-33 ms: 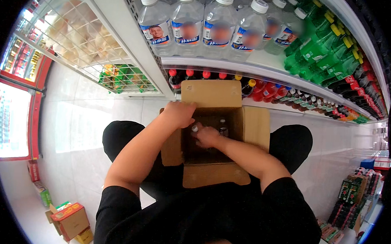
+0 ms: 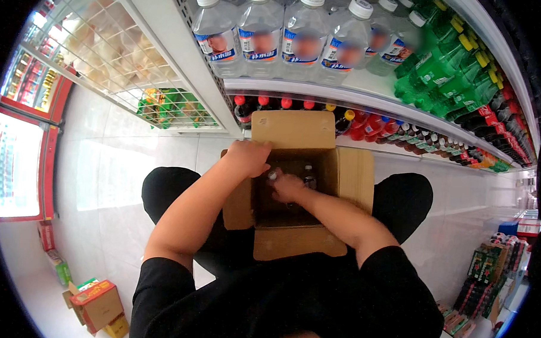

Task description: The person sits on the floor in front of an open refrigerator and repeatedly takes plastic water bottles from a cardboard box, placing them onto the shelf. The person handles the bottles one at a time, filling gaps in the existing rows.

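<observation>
An open cardboard box [image 2: 298,241] stands between my knees with its flaps folded outward. My left hand [image 2: 249,159] is closed on the box's far left corner, fingers bent over the rim. Down inside the box, my right hand [image 2: 287,188] is closed around a clear bottle with a white cap [image 2: 273,175]; most of that bottle is hidden by the fingers and slightly blurred. Another clear bottle [image 2: 309,177] with a pale cap stands to the right of this hand, against the box's inner far side. My right forearm covers part of the box's interior.
Ahead, a shelf [image 2: 273,87] bears large clear bottles [image 2: 260,34] and green bottles [image 2: 446,86]. Dark and red drinks line the lower shelf. A white wire rack [image 2: 116,62] stands left. Small cartons [image 2: 97,306] lie at lower left; stacked drink packs [image 2: 487,266] stand at right.
My right hand and the bottle in it have shifted very slightly to the right inside the box. My left hand stays on the box rim.
</observation>
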A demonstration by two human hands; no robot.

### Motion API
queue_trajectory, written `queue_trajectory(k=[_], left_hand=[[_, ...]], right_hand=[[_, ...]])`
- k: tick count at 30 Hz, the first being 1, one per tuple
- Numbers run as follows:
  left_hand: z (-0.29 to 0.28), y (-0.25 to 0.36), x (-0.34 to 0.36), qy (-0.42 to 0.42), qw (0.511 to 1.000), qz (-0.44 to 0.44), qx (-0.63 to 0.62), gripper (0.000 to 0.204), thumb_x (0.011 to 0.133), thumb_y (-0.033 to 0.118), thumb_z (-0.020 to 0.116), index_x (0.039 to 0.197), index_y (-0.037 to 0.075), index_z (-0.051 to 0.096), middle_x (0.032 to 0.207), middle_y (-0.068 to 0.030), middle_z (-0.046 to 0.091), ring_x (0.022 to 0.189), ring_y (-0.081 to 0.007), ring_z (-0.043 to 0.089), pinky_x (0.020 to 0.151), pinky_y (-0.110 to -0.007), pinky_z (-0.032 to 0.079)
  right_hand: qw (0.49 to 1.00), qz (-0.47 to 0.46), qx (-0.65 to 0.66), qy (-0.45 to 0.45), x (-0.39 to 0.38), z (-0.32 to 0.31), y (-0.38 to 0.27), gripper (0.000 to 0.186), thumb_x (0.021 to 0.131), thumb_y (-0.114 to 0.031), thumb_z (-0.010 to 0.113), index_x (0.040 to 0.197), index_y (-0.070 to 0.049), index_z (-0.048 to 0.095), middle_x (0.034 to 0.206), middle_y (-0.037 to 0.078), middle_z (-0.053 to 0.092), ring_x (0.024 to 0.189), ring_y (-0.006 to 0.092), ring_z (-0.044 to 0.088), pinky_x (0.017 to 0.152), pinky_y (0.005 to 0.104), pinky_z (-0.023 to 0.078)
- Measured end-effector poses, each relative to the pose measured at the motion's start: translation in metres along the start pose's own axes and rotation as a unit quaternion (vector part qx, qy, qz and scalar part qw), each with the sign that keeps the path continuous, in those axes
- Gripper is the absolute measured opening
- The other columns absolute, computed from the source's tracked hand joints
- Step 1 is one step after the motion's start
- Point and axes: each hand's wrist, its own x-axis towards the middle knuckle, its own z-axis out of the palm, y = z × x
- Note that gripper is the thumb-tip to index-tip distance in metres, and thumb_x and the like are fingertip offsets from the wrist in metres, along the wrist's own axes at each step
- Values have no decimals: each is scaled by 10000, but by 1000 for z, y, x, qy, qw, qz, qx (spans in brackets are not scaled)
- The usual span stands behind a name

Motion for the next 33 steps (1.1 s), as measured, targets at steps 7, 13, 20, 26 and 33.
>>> queue_trajectory(k=[7, 13, 20, 26, 33], left_hand=[[-2, 6, -2, -8, 1000, -2, 2, 574, 926, 383, 691, 1367, 94, 467, 1131, -221, 701, 1071, -404, 687, 870, -525, 562], [4, -2, -2, -10, 1000, -9, 0, 583, 926, 396, 692, 1374, 98, 469, 1151, -231, 692, 1076, -395, 686, 874, -531, 557], [8, -7, -8, -14, 999, -29, 10, 552, 922, 402, 699, 1334, 94, 499, 1127, -233, 695, 1071, -410, 685, 872, -534, 558], [-4, 5, 0, -25, 1000, -11, 8, 557, 927, 405, 694, 1341, 95, 488, 1115, -229, 700, 1055, -414, 691, 865, -535, 562], [1, 1, -3, -24, 999, -25, 7, 566, 934, 412, 686, 1354, 97, 474, 1144, -233, 693, 1082, -415, 684, 884, -531, 561]], right_hand=[[982, 179, -27, -50, 36, 64, 64, 442, 869, -289, 697, 1245, -56, 698, 1322, 312, 563, 1120, 446, 656, 968, 497, 562], [966, 250, 38, -52, 37, 53, 60, 393, 903, -219, 654, 1253, -46, 697, 1405, 326, 482, 1165, 441, 631, 1005, 498, 546], [963, 243, -26, -110, 36, 38, 35, 414, 885, -236, 668, 1255, -53, 701, 1540, 260, 387, 1318, 474, 501, 1047, 507, 518], [948, 243, -88, -185, 51, 100, 98, 432, 877, -252, 686, 1291, -129, 691, 1457, 208, 532, 1358, 451, 470, 1041, 532, 505], [922, 324, -55, -205, 45, 94, 70, 475, 896, -289, 702, 1352, -163, 662, 1372, 104, 664, 1262, 381, 613, 977, 573, 515]])
